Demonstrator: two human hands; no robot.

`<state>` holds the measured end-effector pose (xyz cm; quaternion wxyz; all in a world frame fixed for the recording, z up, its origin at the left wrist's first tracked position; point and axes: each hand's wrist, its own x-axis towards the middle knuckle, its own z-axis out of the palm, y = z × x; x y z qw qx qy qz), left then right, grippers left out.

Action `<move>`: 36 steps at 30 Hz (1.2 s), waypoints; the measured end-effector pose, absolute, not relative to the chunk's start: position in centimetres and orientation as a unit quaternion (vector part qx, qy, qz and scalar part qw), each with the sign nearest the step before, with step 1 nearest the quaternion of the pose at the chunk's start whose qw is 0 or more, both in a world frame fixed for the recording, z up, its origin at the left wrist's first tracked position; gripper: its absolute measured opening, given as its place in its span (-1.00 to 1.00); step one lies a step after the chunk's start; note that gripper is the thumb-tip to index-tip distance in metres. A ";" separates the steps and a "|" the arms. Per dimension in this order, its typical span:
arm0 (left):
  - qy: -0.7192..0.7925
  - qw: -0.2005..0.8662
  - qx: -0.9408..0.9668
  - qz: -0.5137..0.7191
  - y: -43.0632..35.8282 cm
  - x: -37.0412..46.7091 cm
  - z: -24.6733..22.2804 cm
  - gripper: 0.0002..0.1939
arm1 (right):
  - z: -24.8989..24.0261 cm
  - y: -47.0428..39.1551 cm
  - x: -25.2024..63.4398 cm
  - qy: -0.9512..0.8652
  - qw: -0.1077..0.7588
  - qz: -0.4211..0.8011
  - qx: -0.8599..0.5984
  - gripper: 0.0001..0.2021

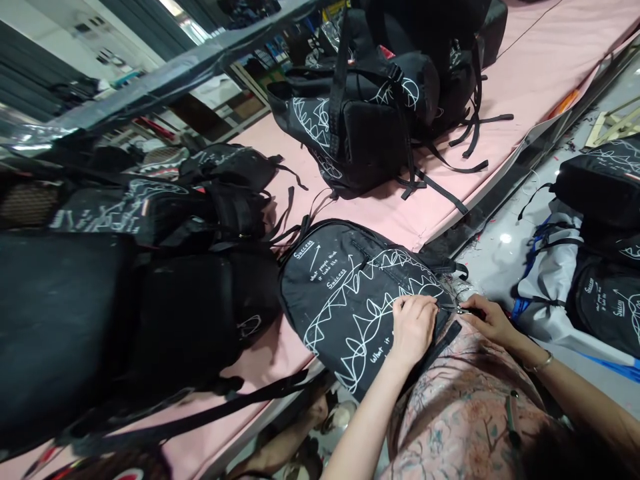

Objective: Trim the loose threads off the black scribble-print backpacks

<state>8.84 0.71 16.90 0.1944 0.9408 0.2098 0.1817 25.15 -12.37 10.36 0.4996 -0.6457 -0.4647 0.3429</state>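
Observation:
A black backpack [330, 293] with white scribbled lines and lettering such as "Success" lies tilted at the table's edge, partly against my lap. Curled over its near right edge, my left hand [415, 327] grips the fabric; the fingertips are partly hidden. My right hand [487, 321] is closed on a small pair of scissors [457, 309], with the blades pointing left toward the backpack's edge beside my left fingers. A loose black strap [443, 343] hangs just below the blades. Whether the blades touch a thread cannot be made out.
More black backpacks [370, 140] stand on the pink-covered table [535, 87], straps trailing. Large dark bags [185, 320] crowd the left side. On the floor at right, a white sack [545, 280] sits beside other printed backpacks [607, 300]. Another person's arm [285, 440] shows below the table.

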 end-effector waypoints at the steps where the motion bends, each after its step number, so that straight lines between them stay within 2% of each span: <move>1: 0.226 0.216 0.931 0.187 0.8 9.0 16.7 -0.87 | 10.3 -12.4 25.3 -0.469 0.497 0.343 -0.645 -0.79; 5: 0.262 0.274 0.906 0.185 1.0 9.2 16.4 -0.85 | 10.6 -12.2 25.9 -0.489 0.486 0.350 -0.634 -0.77; 15: 0.264 0.268 0.906 0.196 0.7 9.7 16.7 -0.84 | 11.2 -11.0 26.4 -0.541 0.470 0.350 -0.604 -0.80; 20: 0.385 0.317 0.820 0.282 1.3 8.0 16.3 -0.82 | 10.4 -10.8 27.3 -0.520 0.479 0.326 -0.628 -0.76; 22: 0.434 0.318 0.788 0.299 1.4 6.6 16.2 -0.89 | 10.2 -10.6 28.0 -0.535 0.481 0.320 -0.616 -0.76; 25: 0.474 0.324 0.776 0.263 0.8 4.4 16.3 -0.75 | 10.1 -9.8 29.0 -0.580 0.484 0.310 -0.577 -0.78; 27: 0.484 0.331 0.780 0.217 0.0 3.7 16.6 -0.83 | 10.4 -9.2 29.3 -0.600 0.484 0.309 -0.557 -0.80; 30: 0.501 0.305 0.792 0.170 -1.3 3.8 17.1 -0.78 | 11.0 -8.3 29.5 -0.620 0.468 0.312 -0.548 -0.82; 36: 0.509 0.259 0.808 0.143 -2.3 5.4 17.3 -0.88 | 11.8 -6.5 29.8 -0.687 0.434 0.275 -0.514 -0.83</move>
